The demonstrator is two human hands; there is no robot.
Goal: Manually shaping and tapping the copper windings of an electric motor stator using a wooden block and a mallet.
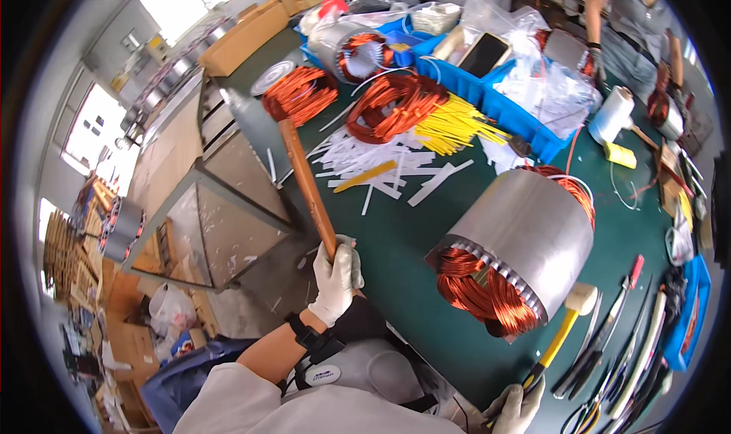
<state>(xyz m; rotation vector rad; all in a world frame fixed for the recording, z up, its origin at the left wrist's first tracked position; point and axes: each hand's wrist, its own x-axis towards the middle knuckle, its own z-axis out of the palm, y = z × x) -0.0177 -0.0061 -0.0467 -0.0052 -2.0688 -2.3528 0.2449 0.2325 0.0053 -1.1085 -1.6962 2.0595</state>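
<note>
My left hand (333,288), in a white glove, is closed round the lower end of a flat brown wooden stick (306,184) that points up and away over the table's left edge. At the lower right, my gloved right hand (518,411) grips the dark end of a mallet (563,333) with a yellow handle and a pale head. A metal motor stator (525,232) lies on its side between and beyond my hands. Copper windings (487,291) bulge from its near end, and more show at its far end. The mallet's head is close to the stator's right side.
On the green table (396,244) lie copper wire coils (396,103), white strips (373,160), and yellow sleeves (457,126). Blue bins (487,95) stand behind. Pliers and other hand tools (609,320) line the right. Another person (636,23) is at the far right.
</note>
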